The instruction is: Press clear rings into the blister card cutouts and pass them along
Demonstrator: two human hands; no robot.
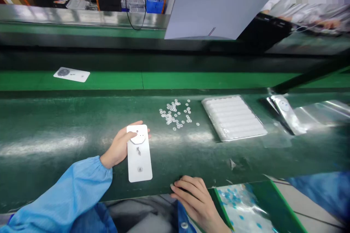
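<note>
My left hand [119,147] grips a flat white rectangular panel [139,160] by its upper end, thumb on a round recess at the top; the panel lies on the dark green bench top. My right hand [195,198] rests at the near edge of the bench with its fingers curled over the edge, and nothing shows in them. A scatter of several small clear rings [176,114] lies just beyond the panel.
A white ribbed tray [233,118] sits right of the rings. Clear bags with another white panel [286,111] lie at the far right. One more panel [71,74] rides the green conveyor behind. A bag of blue dots [240,204] lies near my right hand. Another person sits across, top right.
</note>
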